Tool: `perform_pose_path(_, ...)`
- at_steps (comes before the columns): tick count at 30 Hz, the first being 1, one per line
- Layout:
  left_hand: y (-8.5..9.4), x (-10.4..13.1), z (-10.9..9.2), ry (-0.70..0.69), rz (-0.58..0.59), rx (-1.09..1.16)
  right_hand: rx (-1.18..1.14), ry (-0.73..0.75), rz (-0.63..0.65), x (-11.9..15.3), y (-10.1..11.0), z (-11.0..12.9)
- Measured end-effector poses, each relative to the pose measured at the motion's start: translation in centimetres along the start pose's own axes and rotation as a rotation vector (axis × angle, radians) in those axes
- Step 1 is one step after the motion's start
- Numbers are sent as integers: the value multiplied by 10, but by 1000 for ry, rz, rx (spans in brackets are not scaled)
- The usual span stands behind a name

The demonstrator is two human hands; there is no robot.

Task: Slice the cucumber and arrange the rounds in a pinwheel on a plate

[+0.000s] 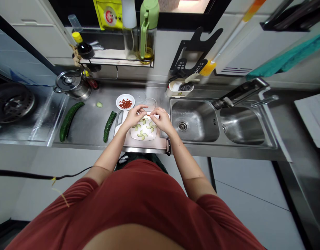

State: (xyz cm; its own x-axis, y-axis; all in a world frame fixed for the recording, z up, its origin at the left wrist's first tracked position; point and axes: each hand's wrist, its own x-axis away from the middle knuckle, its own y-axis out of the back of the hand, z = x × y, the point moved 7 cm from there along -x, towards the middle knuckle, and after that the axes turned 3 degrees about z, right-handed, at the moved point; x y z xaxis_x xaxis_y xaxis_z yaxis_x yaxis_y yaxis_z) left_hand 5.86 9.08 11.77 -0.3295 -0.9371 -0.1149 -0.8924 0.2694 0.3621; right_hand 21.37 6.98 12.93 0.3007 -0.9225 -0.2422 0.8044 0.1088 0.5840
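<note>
Over the far edge of a white plate (151,136), my left hand (133,116) and my right hand (162,119) face each other. My right thumb and finger pinch a small red piece (148,115). The left fingertips are drawn together close by; whether they hold anything is too small to see. Thin cucumber slices (142,134) lie on the plate in pinwheel shapes. Under the plate is a cutting board (128,143). Behind my left hand stands a small white dish (118,103) of red pieces (125,103). A cut cucumber (109,126) lies left of the board.
A whole cucumber (70,121) and a cucumber end (99,104) lie further left, near a lidded steel pot (71,85). A black-handled knife (168,146) is at the board's right front corner. To the right is a double sink (198,121) with a faucet (240,93).
</note>
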Motion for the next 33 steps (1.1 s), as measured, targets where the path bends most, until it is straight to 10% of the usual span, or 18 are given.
perform_pose_path(5,-4,9,30,76,-122,-221,11,-76,-10,10,-8,-33)
perform_pose_path(14,-61,38,65,64,151,-671,209,-243,164,37,-48,-97)
perform_pose_path(33,-98,49,79,12,337,-883,509,-323,329,48,-76,-114)
